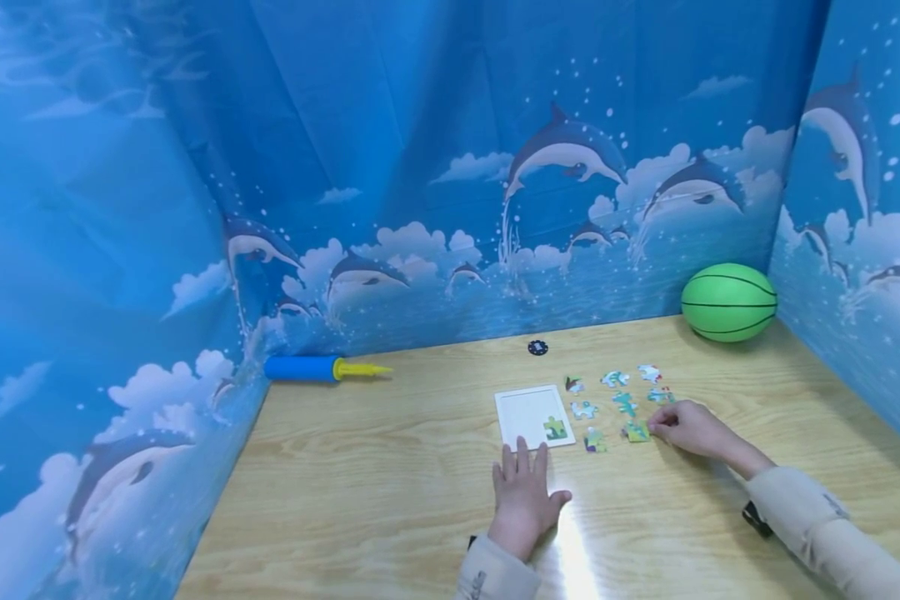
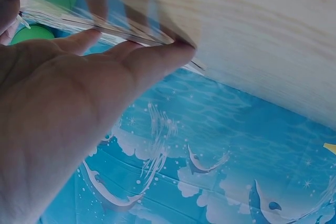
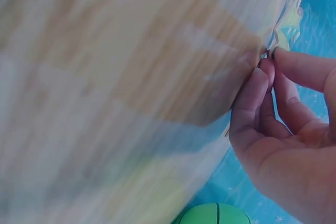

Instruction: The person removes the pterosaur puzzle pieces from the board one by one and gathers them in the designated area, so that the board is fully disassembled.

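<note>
A white puzzle tray (image 1: 521,412) lies on the table with one green jigsaw piece (image 1: 555,428) in its lower right corner. My left hand (image 1: 525,500) rests by the tray's near edge, fingers spread and fairly straight, the fingertips touching that edge. To the right of the tray, my right hand (image 1: 692,429) pinches the edge of a green and yellow jigsaw piece (image 1: 634,431) between thumb and fingertips. In the right wrist view the fingertips partly hide this piece (image 3: 283,38). Several loose pieces, among them a green and purple piece (image 1: 594,440), lie between tray and right hand.
A black round chip (image 1: 537,347) lies behind the tray. At the back left is a blue and yellow hand pump (image 1: 303,368); a green ball (image 1: 729,302) sits in the back right corner. Blue dolphin-print curtains (image 1: 390,167) enclose the wooden table (image 1: 360,475).
</note>
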Tool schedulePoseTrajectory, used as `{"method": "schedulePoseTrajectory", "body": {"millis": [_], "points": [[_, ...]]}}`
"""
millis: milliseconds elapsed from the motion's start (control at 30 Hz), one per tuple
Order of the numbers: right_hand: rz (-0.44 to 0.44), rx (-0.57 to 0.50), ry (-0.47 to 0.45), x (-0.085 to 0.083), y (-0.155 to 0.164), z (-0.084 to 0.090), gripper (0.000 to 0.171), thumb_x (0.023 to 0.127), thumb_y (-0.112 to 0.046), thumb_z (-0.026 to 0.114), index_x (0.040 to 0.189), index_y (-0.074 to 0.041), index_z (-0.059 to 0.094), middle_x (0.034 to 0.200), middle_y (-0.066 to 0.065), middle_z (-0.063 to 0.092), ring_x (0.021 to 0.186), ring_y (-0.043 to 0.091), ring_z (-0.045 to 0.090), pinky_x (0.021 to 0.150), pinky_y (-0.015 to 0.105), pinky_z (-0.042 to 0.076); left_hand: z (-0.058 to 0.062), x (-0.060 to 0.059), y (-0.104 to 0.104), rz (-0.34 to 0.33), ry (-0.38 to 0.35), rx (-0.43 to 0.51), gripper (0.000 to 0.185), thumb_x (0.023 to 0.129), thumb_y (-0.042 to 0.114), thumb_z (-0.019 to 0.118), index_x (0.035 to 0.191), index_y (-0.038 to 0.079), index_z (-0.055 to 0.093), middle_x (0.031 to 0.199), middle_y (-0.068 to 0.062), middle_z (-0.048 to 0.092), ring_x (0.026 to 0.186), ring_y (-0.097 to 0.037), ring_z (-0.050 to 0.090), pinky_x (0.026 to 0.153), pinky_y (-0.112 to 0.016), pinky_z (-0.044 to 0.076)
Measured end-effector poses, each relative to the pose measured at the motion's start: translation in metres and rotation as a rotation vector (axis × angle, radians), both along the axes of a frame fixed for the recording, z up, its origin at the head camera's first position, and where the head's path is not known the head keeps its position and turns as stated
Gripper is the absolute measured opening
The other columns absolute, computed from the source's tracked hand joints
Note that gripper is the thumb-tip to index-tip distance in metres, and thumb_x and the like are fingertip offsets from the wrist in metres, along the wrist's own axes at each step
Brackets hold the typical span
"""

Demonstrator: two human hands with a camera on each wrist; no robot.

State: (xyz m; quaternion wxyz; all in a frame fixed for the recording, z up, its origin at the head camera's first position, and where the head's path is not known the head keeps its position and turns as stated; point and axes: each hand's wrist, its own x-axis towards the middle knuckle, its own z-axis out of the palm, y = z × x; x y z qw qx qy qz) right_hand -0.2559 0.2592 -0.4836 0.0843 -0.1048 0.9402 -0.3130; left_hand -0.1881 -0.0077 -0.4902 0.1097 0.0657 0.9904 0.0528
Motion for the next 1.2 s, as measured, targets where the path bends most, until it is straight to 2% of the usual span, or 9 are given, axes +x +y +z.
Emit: {"method": "schedulePoseTrajectory", "body": {"millis": [200, 567, 1000, 1200], "points": [[-0.01, -0.005, -0.017, 0.0006, 0.0001, 0.0014, 0.015, 0.083, -0.011, 0.058, 0.09, 0.0, 0.065, 0.085, 0.007, 0.063, 0.079, 0.021, 0.057, 0.071, 0.04, 0.048, 0.0002, -0.0004, 0.0001, -0.003, -0.008, -0.015, 0.074, 0.079, 0.064, 0.041, 0.14, 0.028, 0.022, 0.147, -0.009, 0.017, 0.133, -0.032, 0.016, 0.105, -0.048, 0.022], [-0.012, -0.011, -0.012, -0.0003, -0.0005, -0.002, 0.016, 0.082, -0.013, 0.06, 0.089, 0.0, 0.065, 0.084, 0.007, 0.064, 0.078, 0.021, 0.057, 0.071, 0.04, 0.048, -0.0004, 0.0016, -0.0012, 0.004, 0.002, 0.018, 0.073, 0.079, 0.062, 0.043, 0.14, 0.027, 0.024, 0.146, -0.009, 0.018, 0.132, -0.033, 0.016, 0.105, -0.049, 0.022], [-0.021, -0.019, 0.006, -0.0017, -0.0023, -0.0026, 0.015, 0.081, -0.012, 0.059, 0.088, 0.0, 0.064, 0.08, 0.004, 0.06, 0.073, 0.016, 0.053, 0.066, 0.032, 0.047, 0.0024, 0.0006, -0.0015, 0.0, 0.003, 0.003, 0.073, 0.079, 0.062, 0.042, 0.14, 0.027, 0.023, 0.147, -0.009, 0.018, 0.132, -0.033, 0.016, 0.105, -0.049, 0.022], [-0.015, -0.028, 0.049, -0.0012, -0.0018, -0.0037, 0.01, 0.082, -0.009, 0.058, 0.087, -0.002, 0.06, 0.079, 0.003, 0.057, 0.072, 0.014, 0.051, 0.064, 0.028, 0.045, 0.001, 0.0008, -0.0013, -0.002, -0.002, 0.013, 0.072, 0.08, 0.062, 0.042, 0.14, 0.027, 0.023, 0.147, -0.009, 0.018, 0.132, -0.033, 0.016, 0.105, -0.049, 0.021]]}}
